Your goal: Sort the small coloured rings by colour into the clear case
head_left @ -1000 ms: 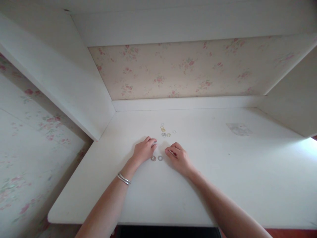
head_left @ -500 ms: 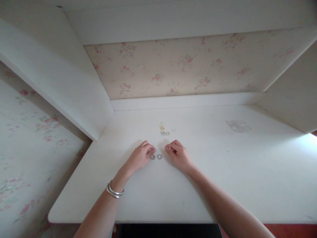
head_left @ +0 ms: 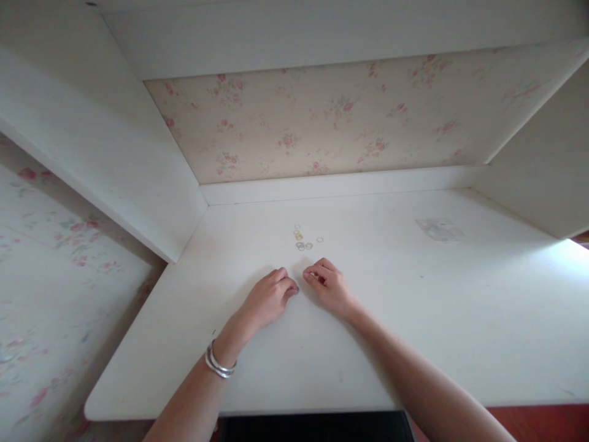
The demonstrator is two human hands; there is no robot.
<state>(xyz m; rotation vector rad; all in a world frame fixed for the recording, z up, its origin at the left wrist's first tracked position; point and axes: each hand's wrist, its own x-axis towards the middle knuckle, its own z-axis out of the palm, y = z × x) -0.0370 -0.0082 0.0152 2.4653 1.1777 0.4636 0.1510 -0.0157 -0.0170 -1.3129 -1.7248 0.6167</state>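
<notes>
A person's left hand (head_left: 271, 296) rests palm down on a smooth white tabletop (head_left: 464, 344), its thumb and fingers drawn narrow, with a small grey curved edge (head_left: 297, 290) showing at the fingertips; whether that small piece is gripped or only touched, I cannot tell. The right hand (head_left: 331, 290) lies just beside it, curled, thumb and index finger brought close together and pointing toward the left hand; whether anything thin sits between those fingertips cannot be made out. Beyond both hands, well apart from their fingertips, thin round rings lie flat in a loose group: a pale ring (head_left: 297, 226) farthest back, yellow rings (head_left: 298, 236) bunched nearer, then overlapping silver-grey rings (head_left: 300, 246) with a pale yellowish ring (head_left: 309, 246) just beside them. Another ring, thin and greyish (head_left: 320, 239), lies by itself to the right of the group. 2 shiny silver metal bangles (head_left: 219, 364) circle the left wrist. Far to the right lies a flat, clear plastic bag (head_left: 440, 229). Behind the tabletop, wallpaper with pink flowers (head_left: 322, 123) fills the space between white panels (head_left: 156, 153).
</notes>
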